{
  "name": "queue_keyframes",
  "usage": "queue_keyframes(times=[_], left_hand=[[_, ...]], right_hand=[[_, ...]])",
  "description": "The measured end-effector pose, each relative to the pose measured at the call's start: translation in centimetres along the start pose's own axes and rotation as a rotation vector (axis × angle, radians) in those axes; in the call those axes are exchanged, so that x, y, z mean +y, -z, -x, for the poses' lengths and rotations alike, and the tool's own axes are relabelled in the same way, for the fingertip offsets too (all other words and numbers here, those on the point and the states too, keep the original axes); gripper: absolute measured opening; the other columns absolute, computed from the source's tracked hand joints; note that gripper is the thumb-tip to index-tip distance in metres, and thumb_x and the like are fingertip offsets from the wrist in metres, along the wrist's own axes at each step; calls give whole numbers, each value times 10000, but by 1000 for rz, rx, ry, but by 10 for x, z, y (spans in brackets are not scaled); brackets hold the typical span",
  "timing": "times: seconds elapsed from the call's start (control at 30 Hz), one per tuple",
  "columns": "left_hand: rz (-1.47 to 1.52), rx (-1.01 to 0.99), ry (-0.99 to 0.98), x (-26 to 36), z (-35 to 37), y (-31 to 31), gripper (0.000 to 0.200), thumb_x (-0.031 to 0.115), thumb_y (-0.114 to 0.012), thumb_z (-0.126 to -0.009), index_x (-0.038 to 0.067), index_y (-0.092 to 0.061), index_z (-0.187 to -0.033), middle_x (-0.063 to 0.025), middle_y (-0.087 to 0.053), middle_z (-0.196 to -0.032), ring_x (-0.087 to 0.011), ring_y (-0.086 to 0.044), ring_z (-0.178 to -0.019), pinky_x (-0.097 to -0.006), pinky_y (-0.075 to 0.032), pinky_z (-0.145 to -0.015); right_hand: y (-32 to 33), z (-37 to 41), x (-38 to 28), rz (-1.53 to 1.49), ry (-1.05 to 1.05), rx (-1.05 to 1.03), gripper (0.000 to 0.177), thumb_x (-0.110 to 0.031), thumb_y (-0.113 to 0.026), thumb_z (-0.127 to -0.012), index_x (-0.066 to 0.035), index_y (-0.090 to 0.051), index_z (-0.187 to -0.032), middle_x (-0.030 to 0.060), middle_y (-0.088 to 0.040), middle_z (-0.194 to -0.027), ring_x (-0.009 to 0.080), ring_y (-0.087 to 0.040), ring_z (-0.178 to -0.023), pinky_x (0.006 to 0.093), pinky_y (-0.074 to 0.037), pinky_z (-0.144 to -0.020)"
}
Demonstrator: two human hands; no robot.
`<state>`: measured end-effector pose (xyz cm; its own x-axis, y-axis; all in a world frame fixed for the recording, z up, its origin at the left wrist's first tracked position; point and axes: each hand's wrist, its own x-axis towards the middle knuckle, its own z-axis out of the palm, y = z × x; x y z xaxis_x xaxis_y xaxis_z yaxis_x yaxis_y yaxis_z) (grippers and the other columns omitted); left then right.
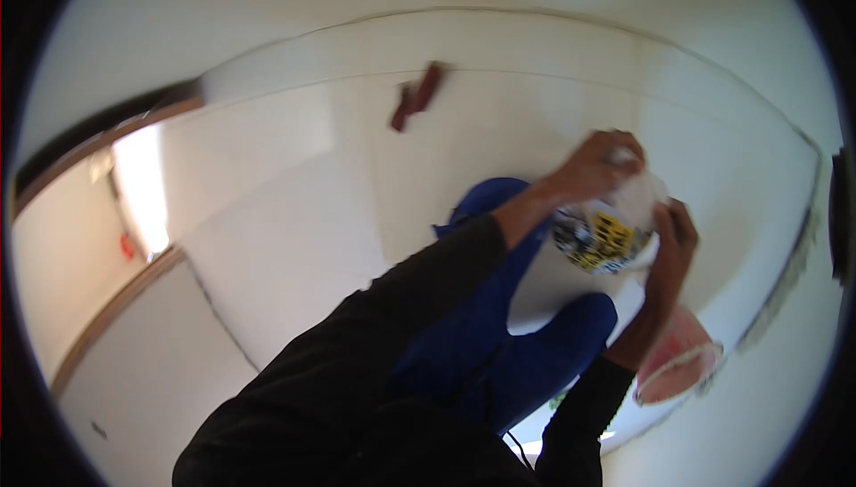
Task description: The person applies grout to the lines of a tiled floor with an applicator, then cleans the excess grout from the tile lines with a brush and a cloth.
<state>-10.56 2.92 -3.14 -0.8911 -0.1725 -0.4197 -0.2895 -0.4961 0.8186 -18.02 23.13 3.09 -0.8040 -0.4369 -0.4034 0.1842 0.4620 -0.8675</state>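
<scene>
The bag (606,239) is held toward three o'clock of the view — its top clamped in the left hand (599,166) at its twelve o'clock, its edge gripped by the right hand (675,242) at three. A bucket (675,364) is seen at five, a dark-red object (419,96) at ten.

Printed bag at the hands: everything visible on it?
The bag looks like plastic, whitish above, with yellow, black and white print lower down; the lettering is blurred. Its outline is rounded. It shows beyond the knees, the left hand gripping its pale upper end, the right hand against its right side. Whether anything supports it below is unclear.
</scene>
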Motion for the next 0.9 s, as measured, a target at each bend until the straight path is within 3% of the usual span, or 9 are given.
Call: queue_keyframes(times=[0.07,0.1,0.23,0.3,0.4,0.53,0.67,0.73,0.9], left_hand=[[-184,44,-252,-11,-5,3,299,203,-807,-883,38,-701,-1109,-147,-718,-1085,-241,-688,-1040,-380,-563,-893],[-178,15,-160,-5,-4,3,358,180,-818,-841,40,-687,-1143,-161,-722,-1113,-257,-693,-1065,-386,-560,-912],[-119,-74,-103,15,5,2,338,102,-771,-795,40,-688,-1117,-131,-740,-1026,-256,-714,-1026,-400,-572,-899],[-132,-102,-264,16,1,-5,328,81,-758,-778,37,-693,-1096,-124,-754,-1005,-261,-729,-987,-403,-584,-871],[-92,-28,-174,19,-1,-12,296,98,-789,-785,38,-704,-1063,-132,-762,-997,-250,-734,-946,-394,-582,-861],[-303,158,-196,-6,-4,-16,257,171,-848,-836,50,-720,-1023,-106,-753,-930,-192,-730,-837,-365,-581,-767],[-272,124,-199,-13,0,-26,204,108,-811,-879,42,-707,-1042,-80,-724,-931,-125,-686,-786,-315,-550,-704],[-191,99,-139,-5,0,-29,202,86,-793,-880,41,-703,-1055,-69,-717,-946,-125,-675,-795,-310,-547,-727],[-96,131,-170,-2,-8,-28,215,19,-694,-823,14,-681,-1037,-74,-707,-917,-179,-663,-870,-326,-537,-844]], right_hand=[[-5,-3,-4,-249,-59,54,127,-134,-611,-1066,-30,-636,-1135,33,-663,-1047,114,-599,-930,258,-475,-799],[7,-6,11,-361,-135,8,134,-166,-586,-1083,-45,-608,-1137,46,-652,-1079,130,-613,-954,264,-492,-824],[-5,-6,15,57,192,22,162,-153,-626,-1071,-2,-611,-1129,46,-634,-1052,142,-596,-977,278,-497,-846],[-16,-2,-15,-165,-263,101,246,-212,-583,-1104,28,-605,-1152,54,-625,-1030,144,-589,-952,270,-493,-840],[44,-5,36,-29,-304,-242,319,-260,-540,-1129,38,-621,-1211,81,-637,-1051,158,-605,-969,278,-500,-900],[26,0,23,-558,-154,50,499,-314,-446,-1169,-5,-509,-1556,177,-597,-1477,244,-587,-1334,375,-472,-1123],[-4,-9,22,35,60,6,565,-351,-405,-1175,-18,-405,-1631,206,-525,-1560,307,-509,-1447,414,-384,-1227],[-15,-17,20,-525,-162,0,567,-350,-453,-1161,-16,-417,-1618,201,-548,-1531,302,-549,-1404,404,-429,-1191],[-4,-30,36,-491,-421,43,490,-246,-669,-1073,65,-571,-1438,166,-699,-1334,247,-694,-1189,391,-539,-1057]])
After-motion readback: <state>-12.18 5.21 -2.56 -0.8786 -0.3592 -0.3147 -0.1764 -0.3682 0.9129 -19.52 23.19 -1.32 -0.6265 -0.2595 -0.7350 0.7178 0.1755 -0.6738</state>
